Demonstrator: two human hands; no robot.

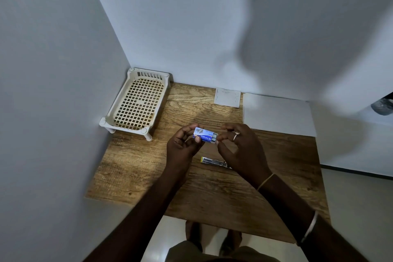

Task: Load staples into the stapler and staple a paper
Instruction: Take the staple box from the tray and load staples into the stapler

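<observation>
My left hand (184, 144) grips a small blue staple box (203, 134) above the middle of the wooden table (138, 166). The box's grey inner tray with staples (215, 136) sticks out of its right end. My right hand (238, 147) pinches that grey end between thumb and fingers. The stapler (212, 161) lies flat on the table just below the hands, opened out, its right part hidden under my right hand. A large white sheet of paper (278, 112) lies at the back right of the table, and a smaller paper (227, 97) lies beside it.
A cream plastic lattice tray (138, 102) on short legs stands in the back left corner against the walls. White walls close the table at the left and back. The table's front edge is near my body, with floor and my feet below.
</observation>
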